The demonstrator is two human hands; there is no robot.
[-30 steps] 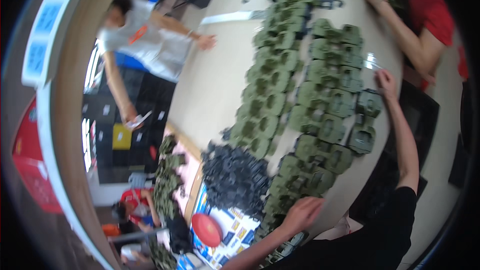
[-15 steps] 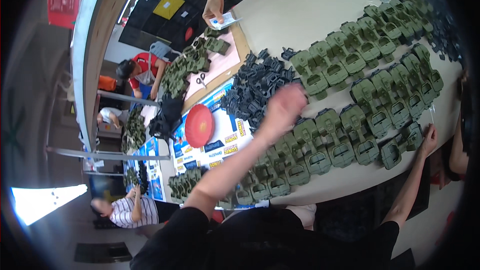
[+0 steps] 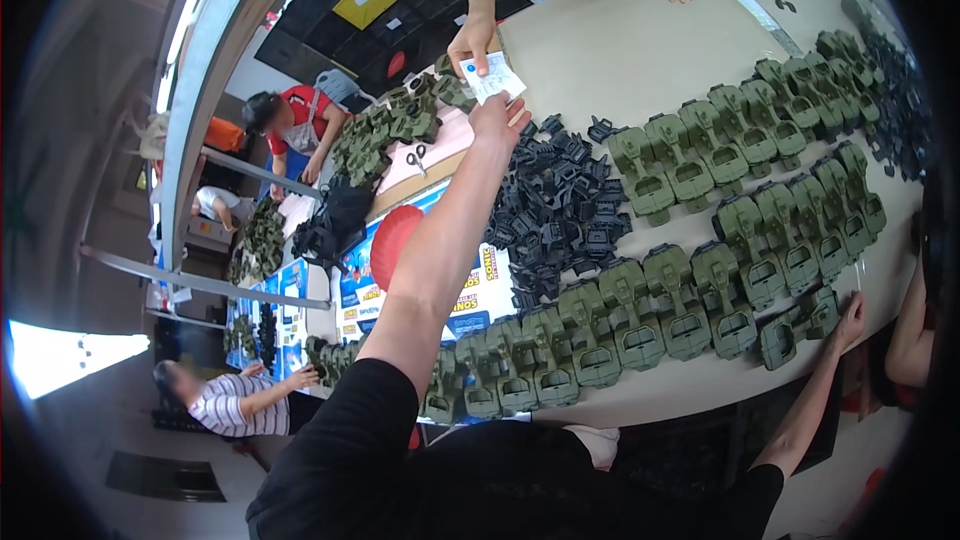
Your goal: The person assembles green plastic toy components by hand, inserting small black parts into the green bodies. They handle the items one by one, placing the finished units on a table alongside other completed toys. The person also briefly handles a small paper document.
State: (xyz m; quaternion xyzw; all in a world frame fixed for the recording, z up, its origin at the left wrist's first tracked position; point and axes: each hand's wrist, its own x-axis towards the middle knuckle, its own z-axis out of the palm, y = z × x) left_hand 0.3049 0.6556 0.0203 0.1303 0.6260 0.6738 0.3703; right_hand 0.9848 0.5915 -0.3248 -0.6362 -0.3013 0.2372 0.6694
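Note:
My left hand point(image 3: 497, 122) stretches far across the table, its fingers apart at the lower edge of a small white paper slip point(image 3: 490, 78). Another person's hand point(image 3: 474, 43) pinches that slip from the far side. Whether my fingertips bear on the paper is hard to see. At the right, near the table's front edge, my right hand point(image 3: 852, 320) rests with curled fingers beside a green plastic part point(image 3: 823, 312); what lies in those fingers, if anything, is hidden. Rows of similar green molded parts point(image 3: 640, 333) stand between my arms.
A heap of black plastic pieces point(image 3: 560, 200) lies right of my left forearm, which partly covers a red bowl point(image 3: 392, 245). Scissors point(image 3: 417, 158) lie on cardboard farther back. A metal frame post point(image 3: 190, 90) rises at left. Other people work around the table.
My left hand has swung from above the black pieces to the far left, up to the paper slip. The other person's hand still holds the slip. My right hand stays beside the green part.

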